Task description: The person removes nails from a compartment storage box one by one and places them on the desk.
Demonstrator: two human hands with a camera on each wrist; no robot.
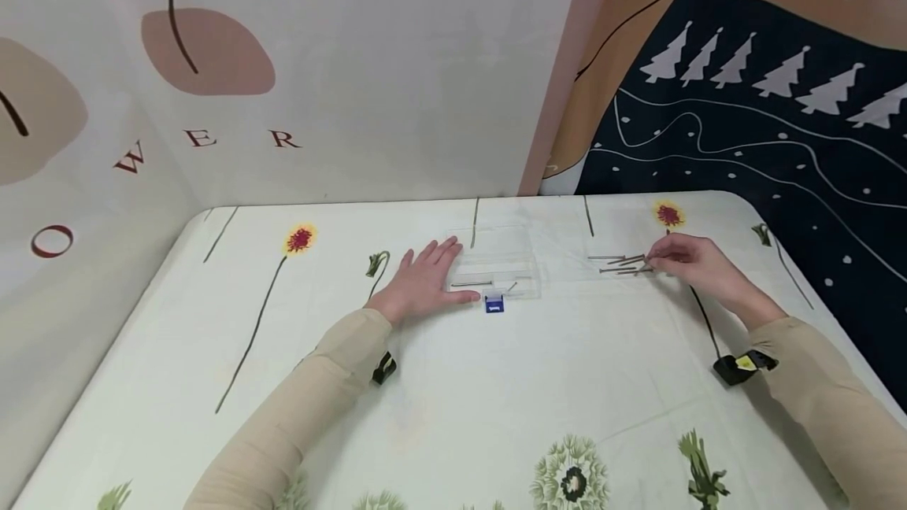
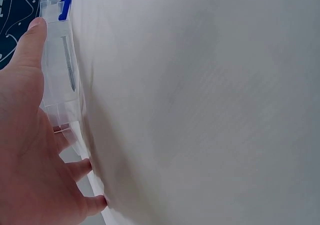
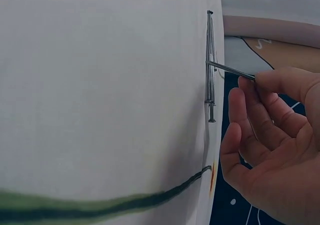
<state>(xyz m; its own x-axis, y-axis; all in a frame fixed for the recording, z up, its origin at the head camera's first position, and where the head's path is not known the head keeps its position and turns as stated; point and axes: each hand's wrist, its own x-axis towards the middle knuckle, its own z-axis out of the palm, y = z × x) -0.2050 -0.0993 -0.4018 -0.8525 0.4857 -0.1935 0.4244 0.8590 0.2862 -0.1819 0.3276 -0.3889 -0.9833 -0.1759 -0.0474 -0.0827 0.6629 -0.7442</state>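
Note:
A clear plastic box (image 1: pixel 527 278) with a blue latch (image 1: pixel 494 304) lies on the table, its transparent lid raised at the back. Inside it a nail (image 1: pixel 471 283) is visible in the front compartment, and a second piece lies further right. My left hand (image 1: pixel 428 282) rests at the box's left end, fingers spread and thumb along the front edge. To the right, several loose nails (image 1: pixel 616 259) lie on the cloth. Above them my right hand (image 1: pixel 683 258) pinches one nail (image 3: pixel 232 71) between thumb and forefinger; in the right wrist view it tilts over the others.
A white tablecloth (image 1: pixel 496 384) printed with flowers and stems covers the table. Behind stands a pale printed curtain (image 1: pixel 397 85), with a dark tree-patterned cloth (image 1: pixel 744 124) at the right. Each wrist wears a small black camera (image 1: pixel 737 370).

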